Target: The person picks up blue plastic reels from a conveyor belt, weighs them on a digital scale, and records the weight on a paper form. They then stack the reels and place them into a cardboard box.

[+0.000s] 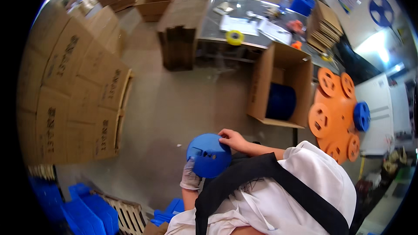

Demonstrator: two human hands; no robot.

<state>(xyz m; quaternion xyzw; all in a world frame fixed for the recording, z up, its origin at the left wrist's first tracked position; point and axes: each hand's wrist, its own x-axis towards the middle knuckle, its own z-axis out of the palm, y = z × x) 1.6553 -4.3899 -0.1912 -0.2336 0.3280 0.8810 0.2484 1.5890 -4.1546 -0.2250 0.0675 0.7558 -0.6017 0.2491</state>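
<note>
A round blue plastic spool with slots around its centre is held close in front of my body. My left hand, in a pale glove, grips the spool's lower left edge, thumb up on its face. My bare right hand is closed on its upper right rim. Parts of the fingers of both hands are hidden behind the spool. Ahead to the right stands an open cardboard box with a dark blue spool inside.
Stacked cartons on a pallet rise at the left. A work table ahead carries papers and a yellow tape roll. At the right is an orange rack with round discs and a blue spool. Blue plastic parts lie at lower left.
</note>
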